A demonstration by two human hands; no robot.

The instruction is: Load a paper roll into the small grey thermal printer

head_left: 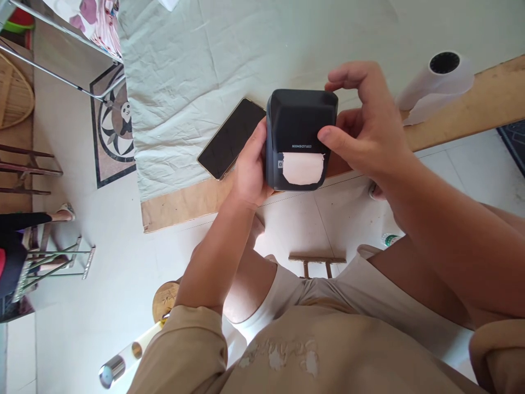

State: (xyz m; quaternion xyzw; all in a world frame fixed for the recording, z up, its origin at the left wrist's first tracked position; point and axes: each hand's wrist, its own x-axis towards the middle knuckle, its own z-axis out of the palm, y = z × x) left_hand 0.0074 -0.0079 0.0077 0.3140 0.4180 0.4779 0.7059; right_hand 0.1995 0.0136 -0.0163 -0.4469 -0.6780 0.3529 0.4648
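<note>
Left hand (251, 171) clasped round the black NIIMBOT device (303, 120) at its 8 o'clock side. Right hand (371, 123): thumb against the 3 o'clock edge, fingers half-curled; cannot tell whether gripping. Device held up over the table's near edge. Pale paper (303, 168) at its 6 o'clock. Phone (232, 138) at 9, on the greenish cloth (172, 115); white cylinder (437, 90) at 2.

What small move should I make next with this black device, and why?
Probably lower the right hand to the pale paper: the left hand grips the black device, and the right, at its edge, is close to that paper.
</note>
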